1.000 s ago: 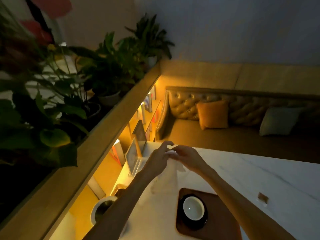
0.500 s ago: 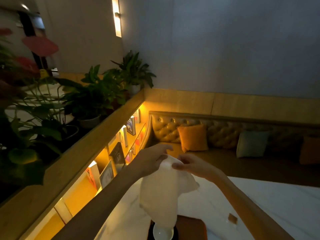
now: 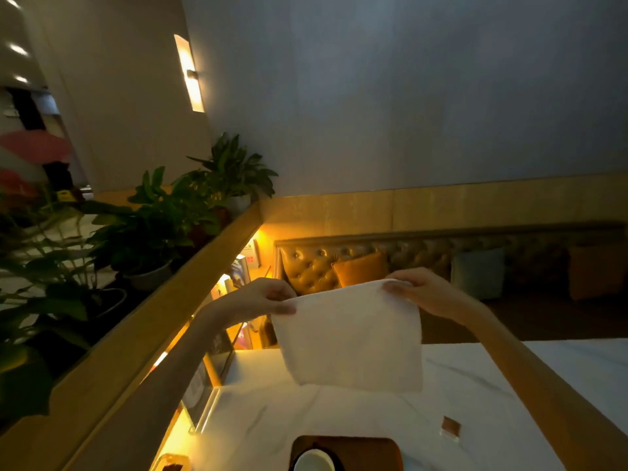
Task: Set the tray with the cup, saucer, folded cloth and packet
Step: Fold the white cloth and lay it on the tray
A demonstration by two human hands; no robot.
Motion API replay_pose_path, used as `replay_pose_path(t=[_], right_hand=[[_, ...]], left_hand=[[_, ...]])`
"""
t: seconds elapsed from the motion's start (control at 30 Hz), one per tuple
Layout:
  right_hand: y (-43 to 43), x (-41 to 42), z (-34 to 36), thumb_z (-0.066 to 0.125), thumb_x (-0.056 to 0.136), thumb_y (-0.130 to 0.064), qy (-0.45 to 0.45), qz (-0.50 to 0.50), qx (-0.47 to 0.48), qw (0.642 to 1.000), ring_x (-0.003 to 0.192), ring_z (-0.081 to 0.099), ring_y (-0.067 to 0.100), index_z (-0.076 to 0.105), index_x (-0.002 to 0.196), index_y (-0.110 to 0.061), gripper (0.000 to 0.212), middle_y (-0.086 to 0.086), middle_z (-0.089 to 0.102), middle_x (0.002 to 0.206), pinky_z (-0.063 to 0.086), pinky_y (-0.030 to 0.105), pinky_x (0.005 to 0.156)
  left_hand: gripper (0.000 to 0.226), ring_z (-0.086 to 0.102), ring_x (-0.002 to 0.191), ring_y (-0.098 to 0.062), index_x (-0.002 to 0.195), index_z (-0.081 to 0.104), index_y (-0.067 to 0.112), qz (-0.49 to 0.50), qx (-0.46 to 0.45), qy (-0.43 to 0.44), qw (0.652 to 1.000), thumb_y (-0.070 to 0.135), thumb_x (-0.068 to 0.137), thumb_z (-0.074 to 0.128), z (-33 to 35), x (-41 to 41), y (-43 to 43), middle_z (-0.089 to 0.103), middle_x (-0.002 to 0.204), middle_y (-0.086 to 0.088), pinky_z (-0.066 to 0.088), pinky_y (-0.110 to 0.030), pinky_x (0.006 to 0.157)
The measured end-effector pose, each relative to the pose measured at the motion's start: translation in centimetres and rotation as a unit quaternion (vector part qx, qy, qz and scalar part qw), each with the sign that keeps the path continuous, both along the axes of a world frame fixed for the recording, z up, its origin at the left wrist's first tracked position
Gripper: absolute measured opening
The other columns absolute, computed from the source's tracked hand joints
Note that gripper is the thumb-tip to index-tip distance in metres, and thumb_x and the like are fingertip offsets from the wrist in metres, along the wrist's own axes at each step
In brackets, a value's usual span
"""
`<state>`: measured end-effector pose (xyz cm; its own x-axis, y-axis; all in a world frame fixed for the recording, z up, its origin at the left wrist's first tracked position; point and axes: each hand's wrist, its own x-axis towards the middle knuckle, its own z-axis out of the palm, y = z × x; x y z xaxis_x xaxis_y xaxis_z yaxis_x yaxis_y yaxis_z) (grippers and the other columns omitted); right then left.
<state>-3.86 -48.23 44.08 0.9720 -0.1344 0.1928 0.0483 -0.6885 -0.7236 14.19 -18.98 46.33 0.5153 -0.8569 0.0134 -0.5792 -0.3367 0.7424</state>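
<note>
A white cloth (image 3: 350, 338) hangs spread flat in the air above the white marble table (image 3: 475, 379). My left hand (image 3: 261, 299) pinches its upper left corner and my right hand (image 3: 421, 294) pinches its upper right corner. Below, at the bottom edge, lies the dark wooden tray (image 3: 370, 450) with a white cup (image 3: 314, 462) on a dark saucer, only partly in view. A small brown packet (image 3: 451, 427) lies on the table to the right of the tray.
A clear acrylic sign stand (image 3: 204, 396) stands at the table's left edge. Left of it runs a wooden ledge (image 3: 142, 334) with potted plants (image 3: 142, 229) and lit shelves of books below. A tufted bench with cushions (image 3: 362, 268) lies beyond the table.
The cloth has been lifted off the table and opened out flat. My hands have moved apart to its two upper corners. The view has tilted upward, so the tray sits lower in frame.
</note>
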Motion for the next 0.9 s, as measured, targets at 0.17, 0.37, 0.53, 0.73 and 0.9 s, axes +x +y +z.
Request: replay_pose_path(t=[0.17, 0.37, 0.53, 0.73, 0.9], right_hand=[[-0.7, -1.6, -1.7, 0.052, 0.093, -0.037, 0.012, -0.17, -0.041, 0.984, 0.076, 0.068, 0.017, 0.068, 0.101, -0.02, 0.025, 0.003, 0.069, 0.089, 0.056, 0.033, 0.068], [3.8, -1.7, -2.2, 0.055, 0.093, -0.016, -0.048, -0.043, 0.157, 0.985, 0.097, 0.068, 0.016, 0.063, 0.11, -0.023, 0.019, 0.005, 0.06, 0.113, 0.06, 0.033, 0.08], [4.1, -3.6, -1.1, 0.058, 0.091, -0.01, -0.051, 0.005, 0.111, 0.993, 0.109, 0.063, 0.008, 0.057, 0.122, -0.02, 0.033, 0.002, 0.063, 0.12, 0.055, 0.027, 0.09], [5.7, -3.4, 0.1, 0.063, 0.087, -0.034, -0.145, -0.105, -0.115, 0.977, 0.101, 0.052, 0.009, 0.065, 0.103, -0.023, 0.02, -0.003, 0.054, 0.111, 0.052, 0.022, 0.084], [6.9, -2.2, -0.3, 0.062, 0.082, -0.048, -0.162, -0.138, -0.177, 0.961, 0.09, 0.053, 0.011, 0.066, 0.094, -0.022, 0.029, -0.003, 0.061, 0.098, 0.053, 0.032, 0.08]], left_hand=[[0.004, 0.064, 0.082, -0.018, 0.083, 0.067, 0.019, 0.171, -0.139, 0.102, 0.97, 0.02, 0.086, 0.069, -3.3, -2.6, -5.0, 0.065, 0.087, -0.004, 0.056, -0.031, 0.069], [0.02, 0.064, 0.097, -0.018, 0.108, 0.067, 0.016, 0.175, -0.232, 0.144, 0.946, 0.024, 0.09, 0.064, -4.9, -9.3, -10.9, 0.067, 0.108, -0.007, 0.054, -0.031, 0.079], [0.036, 0.061, 0.11, -0.014, 0.126, 0.06, 0.021, 0.153, -0.284, 0.146, 0.935, 0.02, 0.09, 0.064, -3.8, -11.1, -9.6, 0.064, 0.119, 0.0, 0.054, -0.036, 0.093], [0.022, 0.066, 0.096, -0.001, 0.105, 0.067, 0.029, 0.18, -0.332, 0.085, 0.922, 0.019, 0.086, 0.069, -3.5, -12.0, -8.3, 0.069, 0.103, 0.009, 0.054, -0.018, 0.074], [0.025, 0.067, 0.091, 0.005, 0.093, 0.066, 0.044, 0.152, -0.351, 0.067, 0.922, 0.019, 0.09, 0.064, -3.4, -12.8, -7.2, 0.072, 0.092, 0.02, 0.057, -0.016, 0.069]])
